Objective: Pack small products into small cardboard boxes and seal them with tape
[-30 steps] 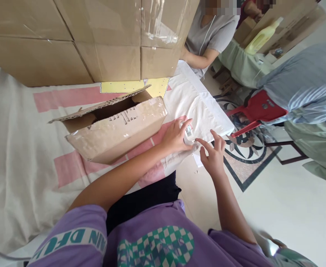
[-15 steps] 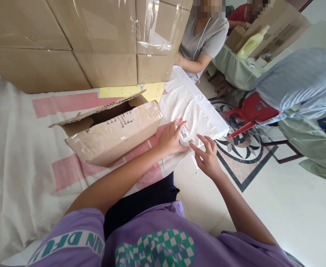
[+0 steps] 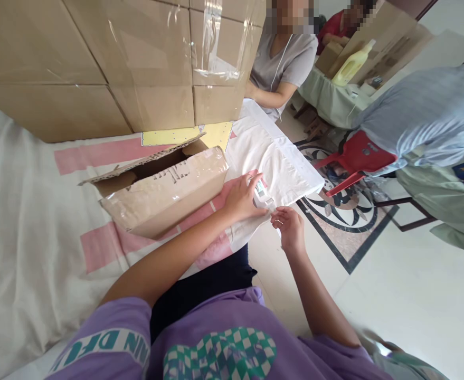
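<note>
My left hand [image 3: 240, 199] is curved around a small white object [image 3: 261, 196] at the table's right-hand edge, thumb and fingers on either side of it. A greyish patch shows on that object, but its kind is not clear. My right hand [image 3: 291, 229] is just beyond the table edge, close to the lower right side of the white object. Its fingers are curled together in a pinch, and what they hold is too small to make out. Left of my hands stands an open-topped cardboard box [image 3: 168, 195] with torn, worn edges.
Large taped cardboard boxes [image 3: 148, 63] are stacked at the table's far side. The cloth-covered table [image 3: 26, 211] ends beside my right hand. A person in grey [image 3: 277, 63] sits across the corner. A red chair [image 3: 364, 153] with another seated person stands to the right.
My right hand's spread fingers have curled into a pinch, lower and slightly left, beside the white object. My left hand stays around it. The view has shifted slightly.
</note>
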The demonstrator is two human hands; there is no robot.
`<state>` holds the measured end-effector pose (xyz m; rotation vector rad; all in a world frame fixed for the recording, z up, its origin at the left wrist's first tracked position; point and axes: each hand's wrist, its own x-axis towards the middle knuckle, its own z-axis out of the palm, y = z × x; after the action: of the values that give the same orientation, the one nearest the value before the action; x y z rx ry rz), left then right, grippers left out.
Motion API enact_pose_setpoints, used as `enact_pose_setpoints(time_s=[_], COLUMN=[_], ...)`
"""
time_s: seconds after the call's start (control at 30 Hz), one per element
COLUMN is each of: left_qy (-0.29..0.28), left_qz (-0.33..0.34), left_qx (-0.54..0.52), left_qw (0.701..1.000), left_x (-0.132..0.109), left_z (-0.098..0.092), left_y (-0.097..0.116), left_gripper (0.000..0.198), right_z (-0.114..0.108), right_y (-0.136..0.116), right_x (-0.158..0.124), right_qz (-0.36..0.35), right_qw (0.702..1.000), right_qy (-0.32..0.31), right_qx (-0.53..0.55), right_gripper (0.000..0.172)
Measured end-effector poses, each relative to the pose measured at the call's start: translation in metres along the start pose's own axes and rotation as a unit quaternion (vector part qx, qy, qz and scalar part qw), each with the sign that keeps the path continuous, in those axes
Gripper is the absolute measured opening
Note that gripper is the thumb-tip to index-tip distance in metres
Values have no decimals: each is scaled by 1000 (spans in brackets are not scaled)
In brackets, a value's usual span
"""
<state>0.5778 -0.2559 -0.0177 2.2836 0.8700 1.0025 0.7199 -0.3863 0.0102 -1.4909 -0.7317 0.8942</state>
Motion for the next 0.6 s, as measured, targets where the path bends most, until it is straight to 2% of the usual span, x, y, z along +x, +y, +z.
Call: enact_pose_setpoints(time_s=[0.13,0.3,0.4,0.6], left_qy=[-13,-17,-9,-16], left_qz=[-8,-10,-9,-20], left_qx=[-2,-10,-22,-10], left_qw=[1000,1000,1000,1000], left_x=[1,0,-1,-1], left_z=[-2,-4,-4,-3], left_y=[3,6,5,6], left_gripper=[112,108,108,109], right_z=[3,0,-2,-5], right_y=[-15,-21,-24,-25], right_x=[21,40,41,32], right_qz=[117,194,203,180], right_qw=[990,967,960,963], right_qy=[-74,-133,-148,-166], right_qx=[-26,-101,-122,-109], right_gripper=[47,54,56,49])
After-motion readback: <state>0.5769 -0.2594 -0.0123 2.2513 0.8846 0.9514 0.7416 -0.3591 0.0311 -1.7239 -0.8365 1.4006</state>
